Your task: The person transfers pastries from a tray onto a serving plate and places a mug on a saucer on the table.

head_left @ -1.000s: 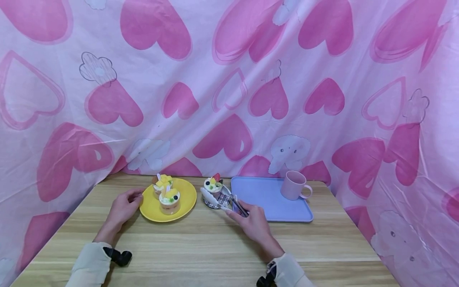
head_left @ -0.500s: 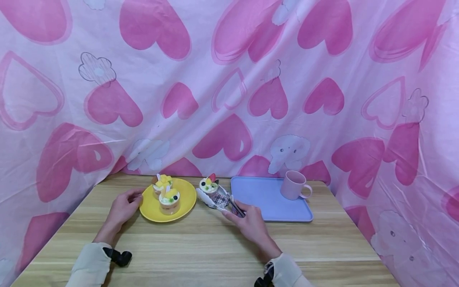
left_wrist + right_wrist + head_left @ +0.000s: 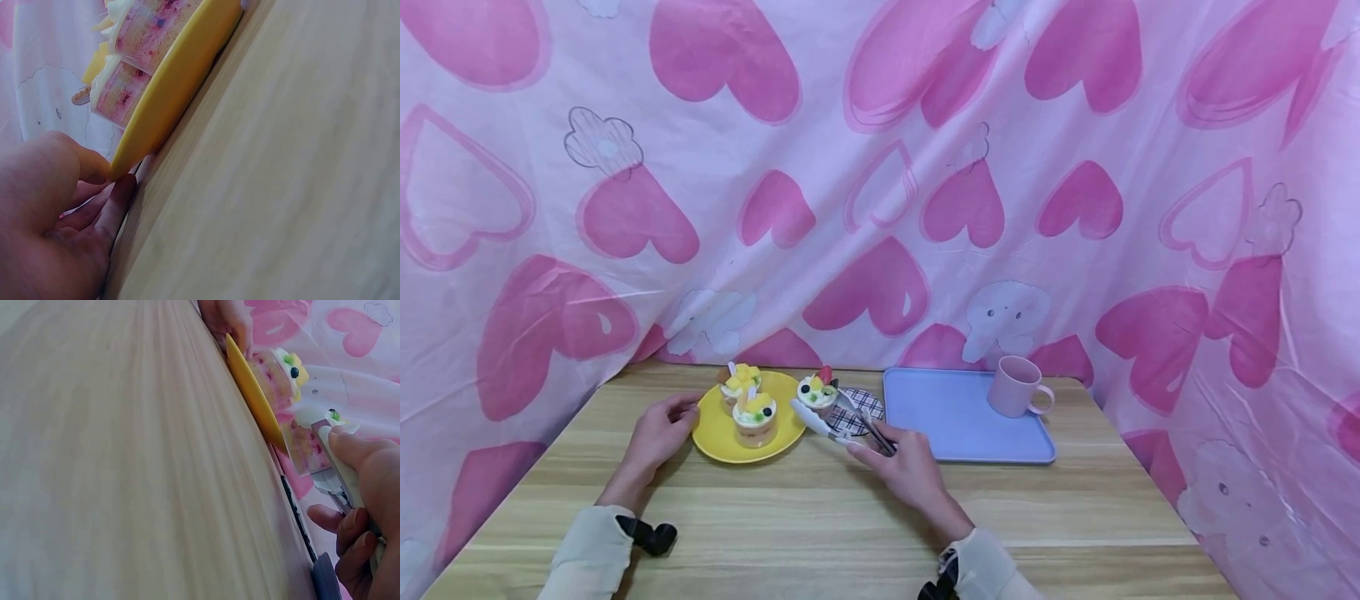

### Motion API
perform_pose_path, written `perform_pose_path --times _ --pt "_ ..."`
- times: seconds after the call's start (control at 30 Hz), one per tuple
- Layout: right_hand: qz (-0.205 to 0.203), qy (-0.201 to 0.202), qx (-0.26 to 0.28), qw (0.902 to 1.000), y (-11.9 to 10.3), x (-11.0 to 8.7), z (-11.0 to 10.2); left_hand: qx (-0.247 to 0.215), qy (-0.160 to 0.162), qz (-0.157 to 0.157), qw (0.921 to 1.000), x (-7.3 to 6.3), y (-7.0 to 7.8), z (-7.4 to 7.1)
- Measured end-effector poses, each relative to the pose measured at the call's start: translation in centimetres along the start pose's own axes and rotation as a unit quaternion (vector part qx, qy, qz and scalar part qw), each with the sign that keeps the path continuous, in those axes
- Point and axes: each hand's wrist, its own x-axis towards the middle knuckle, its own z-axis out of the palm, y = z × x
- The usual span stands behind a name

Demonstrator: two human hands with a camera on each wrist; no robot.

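My right hand (image 3: 910, 471) grips a pair of tongs (image 3: 817, 424), whose ends clasp a clear dessert cup (image 3: 816, 403) topped with cream, a strawberry and a blueberry. This cup hangs beside the right rim of a round yellow plate (image 3: 711, 440), raised off the table in the right wrist view. Two more dessert cups stand on the plate, the nearer cup (image 3: 755, 427) with a blueberry and the farther cup (image 3: 741, 383) with yellow fruit cubes. My left hand (image 3: 657, 435) pinches the plate's left rim between thumb and fingers, plainest in the left wrist view (image 3: 59, 212).
A round checked coaster (image 3: 867, 403) lies just right of the held cup, partly behind the tongs. Beyond it is a blue rectangular tray (image 3: 936, 417) with a pink mug (image 3: 1013, 390) at its right side. A pink heart-patterned curtain (image 3: 872, 287) hangs along the table's back edge.
My right hand has moved left with the tongs and the dessert cup, from over the checked coaster to the plate's right rim. More of the coaster shows now. My left hand has stayed put.
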Motion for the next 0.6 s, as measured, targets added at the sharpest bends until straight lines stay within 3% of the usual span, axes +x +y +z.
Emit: perform_pose_path --times 0.6 --pt "0.005 -0.014 0.034 0.9993 -1.5 0.9 2.4 0.008 0.006 0.005 0.9999 0.0 0.2 0.0"
